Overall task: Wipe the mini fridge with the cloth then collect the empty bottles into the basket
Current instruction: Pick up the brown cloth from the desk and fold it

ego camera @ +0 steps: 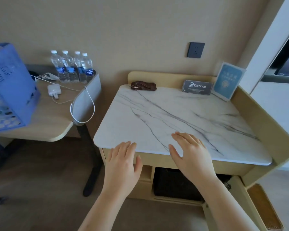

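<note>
A smooth, faintly glossy marble-look top (182, 114) is seen on the matt wood-look cabinet (265, 117), with a crumpled brown cloth (143, 85), clear plastic bottles (73, 67) and a perforated blue plastic basket (12, 84) nearby.

I count four water bottles (73, 69) on the far left desk (45, 117), with one blue basket (10, 84) beside them. One white charger (54, 90) lies there too. On the one marble-topped cabinet (173, 114) I see one brown cloth (143, 85), one dark shop card (197, 87) and one blue sign stand (228, 80). One wall socket (195, 50). One black mini fridge (170, 182) below. Two hands: left hand (122, 165), right hand (190, 150).
</note>
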